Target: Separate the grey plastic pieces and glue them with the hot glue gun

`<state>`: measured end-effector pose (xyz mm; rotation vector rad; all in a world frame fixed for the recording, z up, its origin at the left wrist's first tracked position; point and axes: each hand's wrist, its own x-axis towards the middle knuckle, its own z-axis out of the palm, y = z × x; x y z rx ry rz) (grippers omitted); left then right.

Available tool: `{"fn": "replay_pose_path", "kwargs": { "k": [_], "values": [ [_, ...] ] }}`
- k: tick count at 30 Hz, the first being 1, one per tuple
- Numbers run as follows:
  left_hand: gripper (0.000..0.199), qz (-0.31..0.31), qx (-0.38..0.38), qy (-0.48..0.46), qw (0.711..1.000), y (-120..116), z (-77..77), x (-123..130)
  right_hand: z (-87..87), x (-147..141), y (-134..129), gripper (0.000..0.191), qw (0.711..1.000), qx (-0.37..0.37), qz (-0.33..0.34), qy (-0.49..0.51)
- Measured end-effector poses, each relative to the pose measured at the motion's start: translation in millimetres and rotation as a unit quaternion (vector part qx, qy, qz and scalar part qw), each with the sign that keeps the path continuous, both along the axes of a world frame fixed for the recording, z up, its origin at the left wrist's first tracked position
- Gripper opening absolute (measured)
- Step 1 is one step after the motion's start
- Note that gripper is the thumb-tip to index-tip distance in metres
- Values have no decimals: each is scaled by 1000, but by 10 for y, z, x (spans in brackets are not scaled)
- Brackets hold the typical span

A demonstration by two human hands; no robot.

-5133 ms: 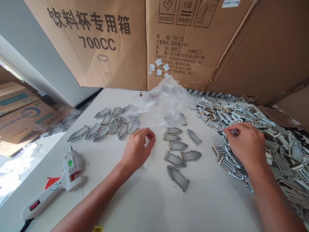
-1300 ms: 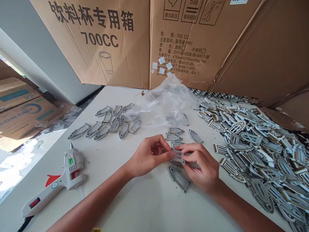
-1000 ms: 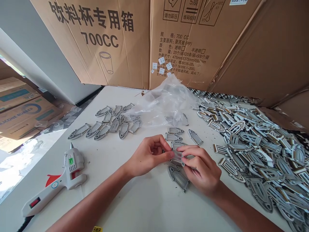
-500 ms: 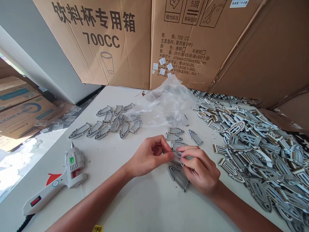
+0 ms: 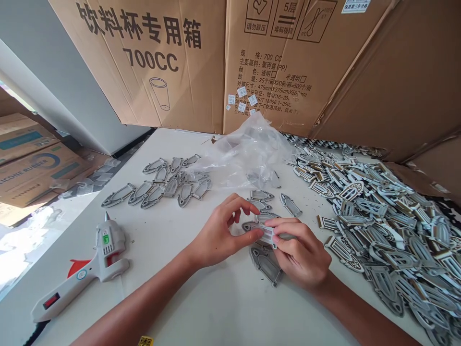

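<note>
My right hand [image 5: 302,250] pinches a small grey arch-shaped piece [image 5: 265,234] by its squared end, between thumb and fingers. It has long slots and a pointed tip toward the left. My left hand [image 5: 225,230] rests its thumb against the piece, while the index finger is lifted and curved clear of it. Just below lies another grey arch-shaped piece [image 5: 267,266] on the table. A few similar pieces [image 5: 261,195] form a column behind my hands, and a single one [image 5: 290,205] lies tilted beside them. The other fingers of my left hand are partly hidden.
On the left lies a white glue gun [image 5: 108,250]. Beyond it sits a group of grey pieces [image 5: 154,193]. A large heap of pieces [image 5: 382,216] covers the right side. Clear plastic film [image 5: 245,154] lies before a big cardboard box [image 5: 201,96].
The left index finger has lifted off the piece, and its hand has opened somewhat. The right hand has shifted slightly right and keeps its pinch. More of the piece's face shows.
</note>
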<state>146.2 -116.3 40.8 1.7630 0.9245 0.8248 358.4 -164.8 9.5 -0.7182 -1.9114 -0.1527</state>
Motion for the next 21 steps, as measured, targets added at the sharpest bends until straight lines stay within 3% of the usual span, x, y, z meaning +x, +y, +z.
{"fn": "replay_pose_path", "kwargs": {
  "k": [5, 8, 12, 17, 19, 21],
  "values": [
    [28, -72, -79, 23, 994, 8, 46, -3, -6, 7, 26, 30, 1000, -4, -5, 13],
    [30, -53, -111, 21, 992, 20, 49, 7, 10, 25, 63, 29, 1000, -17, -17, -3],
    [32, 41, -106, 23, 993, 70, -9, 1, 43, 48, 108, 31, 996, -32, -80, -27],
    [25, 216, -16, 109, 970, 153, -79, -74, 69, 156, 184, 16, 991, -59, -122, -14],
    [21, 249, 1, 150, 957, 181, -88, -116, 73, 299, 249, 5, 984, -78, -159, -27],
    [18, 268, 14, 188, 945, 206, -97, -155, 74, 516, 319, 11, 968, -97, -226, -44]
  ]
}}
